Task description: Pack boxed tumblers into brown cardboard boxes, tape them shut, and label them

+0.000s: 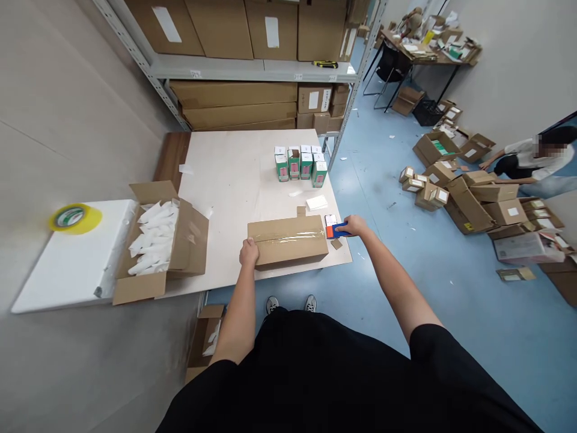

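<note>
A long cardboard box (288, 246) lies closed near the table's front edge, with clear shiny tape running along its top seam. My left hand (249, 252) grips the box's left end, fingers closed around its corner. At the other end, my right hand (356, 226) is wrapped around a blue and orange tape dispenser (337, 230), its head against the box's right end. Behind the dispenser a phone-like white object (330, 220) is partly covered. A stack of white cards (317, 202) lies just beyond the box.
Several green and white small boxes (305, 162) stand at the table's (229, 174) back right. On the left are an open carton (189, 240) of white packets and a yellow tape roll (75, 218) on a white slab. Shelving rises behind; a person (536, 159) sits among cartons at right.
</note>
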`<state>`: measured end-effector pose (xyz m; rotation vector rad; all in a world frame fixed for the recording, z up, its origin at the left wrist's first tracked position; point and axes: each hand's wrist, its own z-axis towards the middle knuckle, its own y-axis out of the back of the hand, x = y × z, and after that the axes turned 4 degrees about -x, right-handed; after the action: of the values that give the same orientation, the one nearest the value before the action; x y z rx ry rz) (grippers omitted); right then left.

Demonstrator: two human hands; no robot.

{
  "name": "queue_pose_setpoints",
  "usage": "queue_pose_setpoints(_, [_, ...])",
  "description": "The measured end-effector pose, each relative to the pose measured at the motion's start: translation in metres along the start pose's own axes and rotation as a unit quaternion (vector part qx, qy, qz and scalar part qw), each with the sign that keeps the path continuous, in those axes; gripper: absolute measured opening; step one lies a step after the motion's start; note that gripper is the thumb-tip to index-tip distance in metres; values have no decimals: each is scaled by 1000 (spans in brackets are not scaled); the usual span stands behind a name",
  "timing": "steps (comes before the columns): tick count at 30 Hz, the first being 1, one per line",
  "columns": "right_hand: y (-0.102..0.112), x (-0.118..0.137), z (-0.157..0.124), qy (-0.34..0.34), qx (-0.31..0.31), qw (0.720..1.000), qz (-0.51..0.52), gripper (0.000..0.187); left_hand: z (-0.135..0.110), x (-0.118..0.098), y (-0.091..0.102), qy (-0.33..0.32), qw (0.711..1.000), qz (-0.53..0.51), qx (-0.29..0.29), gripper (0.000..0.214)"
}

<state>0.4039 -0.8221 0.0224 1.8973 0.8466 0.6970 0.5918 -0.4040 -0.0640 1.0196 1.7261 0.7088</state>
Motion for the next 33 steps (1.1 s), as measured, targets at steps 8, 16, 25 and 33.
queue_pose_setpoints(8, [-17, -8, -6, -26, -13, 999, 22, 48, -17, -4, -7, 3, 999, 10, -33, 70])
queue_pose_setpoints(16, [-20, 12, -36, -33, -68, 985, 155, 49, 10, 32, 7, 2, 999, -48, -2, 70])
queue_pose_setpoints(25, [4, 152, -58, 70, -109, 962, 240, 62, 57, 103, 61, -4, 998, -59, 38, 64])
queue_pose_setpoints(33, [34, 286, -84, 107, -106, 979, 137, 52, 40, 72, 122, -136, 984, -115, -23, 42])
